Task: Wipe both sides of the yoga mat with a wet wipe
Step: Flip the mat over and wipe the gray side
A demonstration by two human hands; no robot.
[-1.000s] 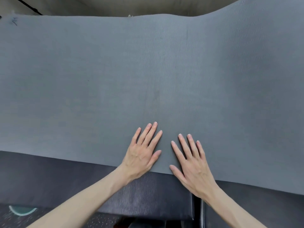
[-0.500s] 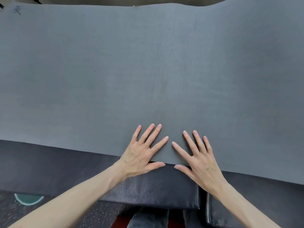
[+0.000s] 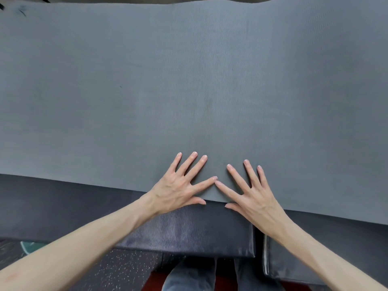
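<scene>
The grey yoga mat (image 3: 189, 91) lies flat across black padded cushions (image 3: 189, 234). The left hand (image 3: 178, 187) and right hand (image 3: 252, 194) press its near edge, fingers spread wide, index fingertips touching.

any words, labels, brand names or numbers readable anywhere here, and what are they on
None can be read.
The yoga mat shows only its ribbed texture; the dark marks at its far left corner are too small and blurred to tell if they are writing.
The black pads under it and both hands carry no text.
</scene>
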